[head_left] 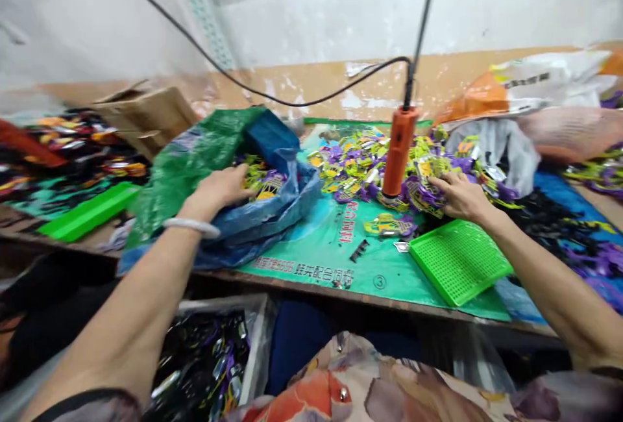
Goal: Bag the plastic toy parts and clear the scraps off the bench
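My left hand (221,189), with a white bracelet at the wrist, reaches into a blue and green plastic bag (257,227). Its fingertips are among yellow-green and purple plastic parts (270,185) and partly hidden. On the right, my right hand (460,196) touches the edge of a heap of similar parts (348,165), its fingers apart beside a purple and yellow piece (422,193). Between the hands, an orange corded tool, like an electric screwdriver (400,152), hangs upright over the heap. A single yellow-green and purple part (388,224) lies in front of it.
A bright green perforated tray (460,266) lies near the table edge under my right forearm. Black and purple parts (549,221) spread at right. A cardboard box (148,120) and a green trough (90,212) are at left. Below the edge is a bin (260,337) of dark parts.
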`<state>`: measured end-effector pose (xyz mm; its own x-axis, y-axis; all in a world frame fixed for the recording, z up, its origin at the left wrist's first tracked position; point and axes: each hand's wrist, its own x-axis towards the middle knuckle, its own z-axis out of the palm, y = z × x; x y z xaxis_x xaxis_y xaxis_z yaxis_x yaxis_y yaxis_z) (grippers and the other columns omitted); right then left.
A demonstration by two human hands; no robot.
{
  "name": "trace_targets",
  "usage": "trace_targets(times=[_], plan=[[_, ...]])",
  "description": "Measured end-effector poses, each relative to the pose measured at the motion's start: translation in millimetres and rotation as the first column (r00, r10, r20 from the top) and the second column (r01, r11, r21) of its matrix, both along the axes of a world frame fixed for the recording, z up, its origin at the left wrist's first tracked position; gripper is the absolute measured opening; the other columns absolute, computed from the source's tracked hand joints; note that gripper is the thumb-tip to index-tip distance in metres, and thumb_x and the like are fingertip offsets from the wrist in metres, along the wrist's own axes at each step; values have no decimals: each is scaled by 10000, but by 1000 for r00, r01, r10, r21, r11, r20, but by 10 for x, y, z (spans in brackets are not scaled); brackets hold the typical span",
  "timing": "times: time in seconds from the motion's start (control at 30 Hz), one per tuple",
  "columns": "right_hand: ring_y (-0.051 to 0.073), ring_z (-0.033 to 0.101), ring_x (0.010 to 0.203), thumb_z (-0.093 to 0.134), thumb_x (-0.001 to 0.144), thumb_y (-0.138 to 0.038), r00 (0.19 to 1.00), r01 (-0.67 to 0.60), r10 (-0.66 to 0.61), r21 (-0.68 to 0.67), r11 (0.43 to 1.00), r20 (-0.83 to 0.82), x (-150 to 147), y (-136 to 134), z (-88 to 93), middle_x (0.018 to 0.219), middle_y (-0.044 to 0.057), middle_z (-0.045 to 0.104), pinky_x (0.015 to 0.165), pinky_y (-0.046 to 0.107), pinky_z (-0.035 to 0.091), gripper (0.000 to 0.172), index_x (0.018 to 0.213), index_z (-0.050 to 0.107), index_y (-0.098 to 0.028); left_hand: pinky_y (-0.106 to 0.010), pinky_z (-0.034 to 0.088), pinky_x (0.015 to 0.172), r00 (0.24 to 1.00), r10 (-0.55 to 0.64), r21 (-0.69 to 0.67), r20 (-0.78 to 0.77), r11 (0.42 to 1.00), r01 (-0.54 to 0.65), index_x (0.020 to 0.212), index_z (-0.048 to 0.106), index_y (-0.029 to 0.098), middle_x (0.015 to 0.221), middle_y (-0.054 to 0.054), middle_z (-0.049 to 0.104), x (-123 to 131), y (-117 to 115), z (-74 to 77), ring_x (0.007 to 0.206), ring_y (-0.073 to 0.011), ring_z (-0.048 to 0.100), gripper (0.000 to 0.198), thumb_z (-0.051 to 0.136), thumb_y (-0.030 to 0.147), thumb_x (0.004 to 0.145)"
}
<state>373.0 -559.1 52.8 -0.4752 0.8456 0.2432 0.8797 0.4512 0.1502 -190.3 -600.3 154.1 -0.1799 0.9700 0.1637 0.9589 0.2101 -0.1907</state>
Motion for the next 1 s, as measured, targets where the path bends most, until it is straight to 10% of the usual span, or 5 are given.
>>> trace_targets(times=[0.2,0.37,0.63,0.83,1.0], plan=[[356,519,1123,662,729,-319,991,56,-50,40,998,-122,269,-122,162,1318,145,553,870,474,496,767,1474,488,-254,-464,432,963,986,-36,189,-165,980,68,1386,498,153,1498,-171,462,287,-178,-61,1268,-339,453,564,385,562,1015],[341,562,1160,695,720,-388,884,121,-118,-24,992,-452,426,-121,108,1299,139,567,958,486,489,836,1500,457,-200,-511,370,1091,948,-301,442,-108,839,317,1219,623,143,1398,-151,566,911,-500,-129,1358,-333,412,432,372,436,1024],[389,536,1163,679,758,-527,785,399,-262,133,907,-561,195,-75,104,1299,201,543,949,538,474,849,1491,454,-163,-410,443,1064,521,-764,122,380,600,791,1159,681,211,1276,-114,661,2211,-789,-1149,1226,-267,556,262,564,270,932],[457,533,1130,590,805,-594,904,305,-266,71,950,-334,98,11,69,1302,243,554,852,574,479,788,1483,485,-206,-467,446,999,599,-726,11,338,640,769,1339,571,202,1357,-139,606,2748,-488,-1535,1232,-313,551,425,566,214,914],[495,574,1117,519,798,-703,857,299,-293,-54,953,-423,172,250,-351,1249,244,597,769,618,482,797,1531,408,-409,-394,487,834,602,-738,12,307,635,772,1185,637,171,1052,-128,692,2568,-343,-1660,1013,-262,642,295,458,148,951]])
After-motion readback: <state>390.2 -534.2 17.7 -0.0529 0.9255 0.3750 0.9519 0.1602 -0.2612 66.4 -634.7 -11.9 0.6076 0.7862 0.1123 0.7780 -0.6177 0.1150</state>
